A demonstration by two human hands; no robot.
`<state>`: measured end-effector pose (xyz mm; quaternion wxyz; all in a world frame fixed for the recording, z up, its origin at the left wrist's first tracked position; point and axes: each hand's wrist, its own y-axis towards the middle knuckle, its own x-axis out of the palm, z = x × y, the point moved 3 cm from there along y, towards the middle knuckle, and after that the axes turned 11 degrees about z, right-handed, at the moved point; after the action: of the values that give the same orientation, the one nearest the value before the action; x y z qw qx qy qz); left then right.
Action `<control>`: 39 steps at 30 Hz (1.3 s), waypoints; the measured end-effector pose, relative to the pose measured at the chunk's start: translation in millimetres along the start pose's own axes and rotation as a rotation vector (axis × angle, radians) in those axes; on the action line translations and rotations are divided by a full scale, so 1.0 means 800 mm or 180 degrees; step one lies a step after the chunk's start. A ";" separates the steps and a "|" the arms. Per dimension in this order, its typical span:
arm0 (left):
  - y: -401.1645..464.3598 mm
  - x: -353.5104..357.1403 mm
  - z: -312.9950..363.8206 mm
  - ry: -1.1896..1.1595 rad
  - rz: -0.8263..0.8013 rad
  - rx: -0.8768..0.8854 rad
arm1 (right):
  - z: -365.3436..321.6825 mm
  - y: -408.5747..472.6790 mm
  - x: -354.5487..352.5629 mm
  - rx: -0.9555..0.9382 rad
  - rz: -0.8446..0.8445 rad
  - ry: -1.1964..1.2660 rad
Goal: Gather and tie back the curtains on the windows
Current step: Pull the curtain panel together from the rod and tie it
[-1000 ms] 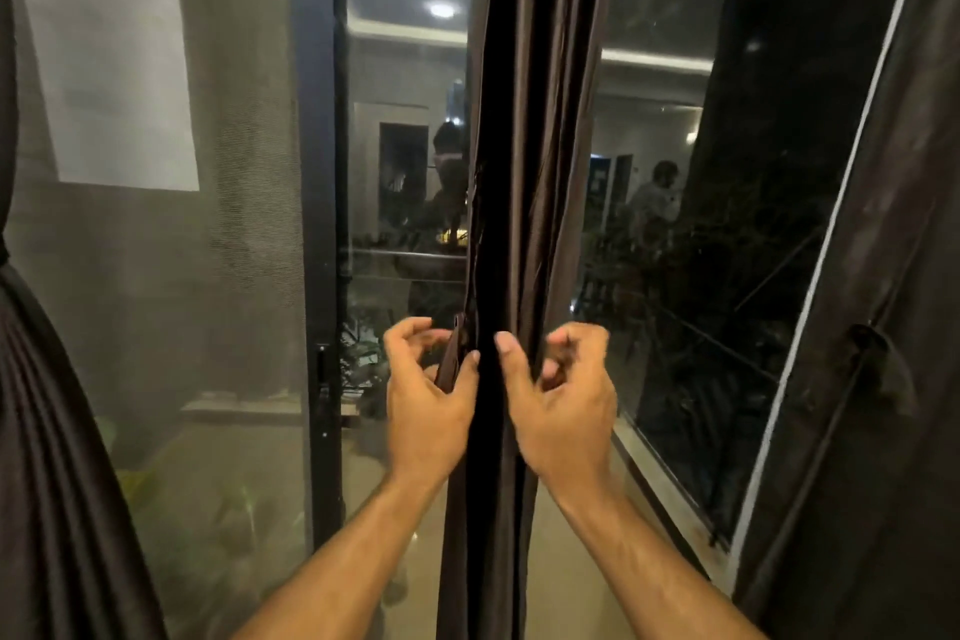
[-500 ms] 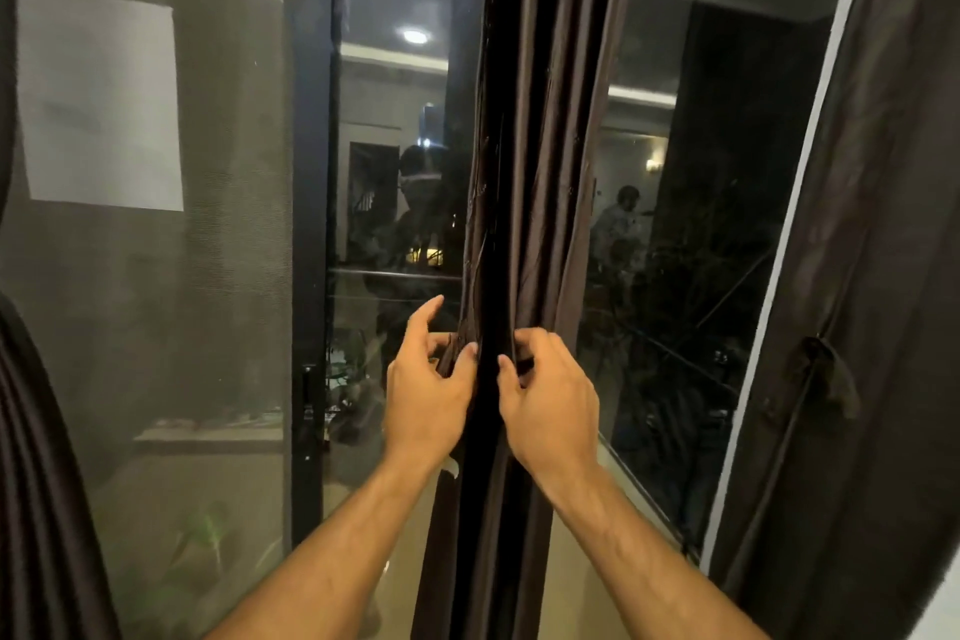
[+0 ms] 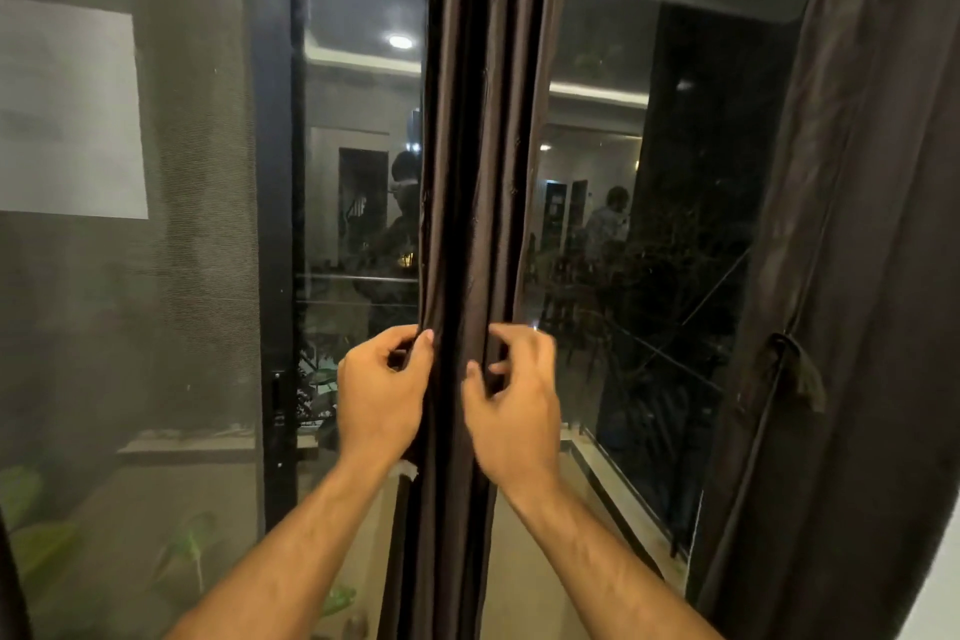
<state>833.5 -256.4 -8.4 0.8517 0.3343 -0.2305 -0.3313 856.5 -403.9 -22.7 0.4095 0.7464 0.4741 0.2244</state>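
A dark brown curtain (image 3: 478, 130) hangs gathered into a narrow bundle at the middle of the window. My left hand (image 3: 379, 395) pinches the bundle's left edge between thumb and fingers. My right hand (image 3: 511, 405) grips folds on its right side, fingers curled into the cloth. A small pale scrap shows below my left wrist; what it is I cannot tell. A second brown curtain (image 3: 857, 276) hangs at the right, with a tieback loop (image 3: 795, 369) around it.
A black window frame post (image 3: 272, 224) with a handle stands left of the bundle. Dark glass panes (image 3: 649, 250) reflect a lit room and people. Another curtain edge (image 3: 8, 582) shows at the far left. Plants lie outside, below left.
Both hands have closed in on the bundle: the left index finger, raised before, now curls onto the edge, and the right fingers dig into the folds. The view tilted slightly.
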 end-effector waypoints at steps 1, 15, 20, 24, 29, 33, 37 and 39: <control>-0.001 -0.001 -0.001 0.0001 0.0029 -0.0020 | 0.003 0.005 0.000 0.0102 0.0138 -0.0138; 0.005 0.001 -0.010 0.0279 0.0265 -0.0305 | -0.004 0.005 0.050 0.0269 -0.0644 -0.0032; 0.004 0.005 -0.002 0.0182 -0.0027 -0.0331 | -0.003 0.002 0.051 0.0269 -0.0939 0.0584; 0.013 0.002 -0.006 0.0441 0.0089 -0.0344 | 0.019 0.012 0.033 0.0314 -0.0254 0.0361; 0.012 0.009 -0.006 0.0521 0.0132 -0.0339 | 0.033 0.036 0.018 0.0513 0.0130 -0.0262; 0.010 0.017 -0.007 0.0545 0.0096 -0.0376 | 0.040 0.048 0.020 0.0838 0.0017 -0.0582; 0.005 0.032 -0.002 0.0480 0.0028 -0.0441 | 0.030 0.034 0.023 0.0386 -0.0205 -0.0497; -0.001 0.041 0.004 0.0385 -0.0012 -0.0453 | 0.023 0.026 0.027 0.0197 -0.0429 -0.0399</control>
<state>853.4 -281.9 -0.8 0.8850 0.2928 -0.1539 -0.3276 890.5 -396.6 -17.1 0.4293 0.7377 0.5033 0.1346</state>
